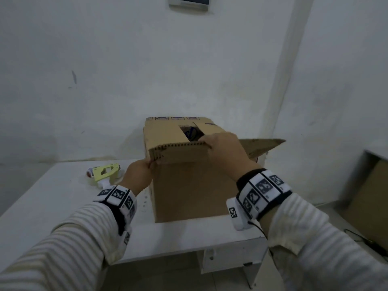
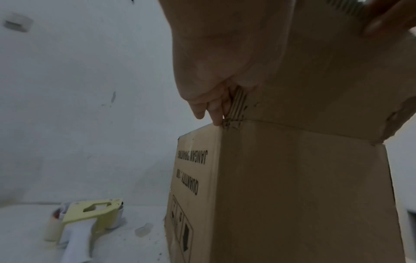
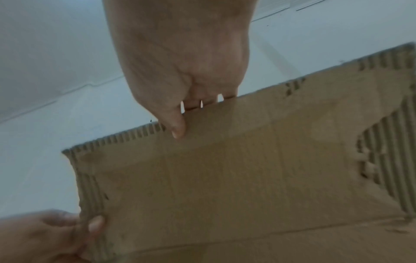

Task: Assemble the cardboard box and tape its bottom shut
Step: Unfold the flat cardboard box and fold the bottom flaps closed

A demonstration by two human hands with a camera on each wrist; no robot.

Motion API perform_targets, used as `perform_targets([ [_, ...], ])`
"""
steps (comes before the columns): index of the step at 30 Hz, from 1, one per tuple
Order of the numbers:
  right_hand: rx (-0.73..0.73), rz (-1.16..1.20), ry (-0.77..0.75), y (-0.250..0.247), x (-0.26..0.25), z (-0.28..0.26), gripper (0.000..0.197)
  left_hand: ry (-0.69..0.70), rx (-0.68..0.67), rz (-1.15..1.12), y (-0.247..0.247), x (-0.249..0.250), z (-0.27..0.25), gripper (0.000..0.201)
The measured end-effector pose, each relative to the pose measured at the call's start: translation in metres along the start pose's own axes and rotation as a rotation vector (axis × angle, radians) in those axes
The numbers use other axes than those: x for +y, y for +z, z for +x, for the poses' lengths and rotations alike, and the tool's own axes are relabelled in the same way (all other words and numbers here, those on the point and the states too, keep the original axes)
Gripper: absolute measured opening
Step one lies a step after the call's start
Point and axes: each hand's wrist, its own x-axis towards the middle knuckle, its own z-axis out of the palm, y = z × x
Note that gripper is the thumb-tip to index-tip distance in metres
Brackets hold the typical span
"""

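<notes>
Here, left hand (image 1: 139,175) and right hand (image 1: 225,152) each grip the cardboard box's (image 1: 189,190) near flap (image 1: 178,153).

The right hand (image 1: 225,152) curls over the near flap (image 1: 178,153) so its fingertips drop out of sight behind the cardboard — in the right wrist view only the thumb lies on the near face. Through the gap between the flaps there is a dark scrap of blue print inside the cardboard box (image 1: 189,190), too small to read. The tape dispenser (image 1: 104,175) is partly hidden behind the left hand (image 1: 137,175), and the object high on the wall (image 1: 189,2) is cut off by the top edge — I can't tell what it is.
</notes>
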Motion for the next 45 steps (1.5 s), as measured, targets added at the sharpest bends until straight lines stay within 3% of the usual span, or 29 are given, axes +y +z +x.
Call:
perform_targets([
  [3,0.182,0.039,0.097,0.016,0.017,0.008,0.042,-0.054,0.047,-0.052,0.003,0.006,0.005,0.039],
  [7,0.379,0.071,0.066,0.040,0.035,0.017,0.066,-0.111,0.102,-0.117,0.007,0.012,0.012,0.040],
  [11,0.418,0.123,0.090,0.060,0.048,0.029,0.081,-0.171,0.131,-0.022,0.010,0.016,0.017,0.046],
  [18,0.279,0.151,0.077,0.083,0.067,0.049,0.075,-0.259,0.186,0.093,0.011,0.029,0.024,0.045],
  [22,0.106,0.139,0.093,0.100,0.080,0.054,0.070,-0.304,0.206,0.097,0.016,0.030,0.033,0.046],
  [27,0.067,0.130,0.046,0.117,0.092,0.064,0.074,-0.358,0.216,0.122,0.019,0.032,0.039,0.048],
  [31,-0.177,0.095,0.088,0.134,0.106,0.065,0.062,-0.463,0.162,0.119,0.024,0.035,0.046,0.040],
  [34,-0.234,0.077,0.083,0.142,0.109,0.064,0.058,-0.566,0.207,0.004,0.028,0.038,0.049,0.031],
  [38,-0.306,0.104,0.070,0.140,0.111,0.068,0.056,-0.513,0.204,0.041,0.032,0.039,0.051,0.022],
  [45,-0.435,0.183,0.113,0.133,0.103,0.072,0.052,-0.516,0.167,0.074,0.029,0.046,0.052,0.023],
])
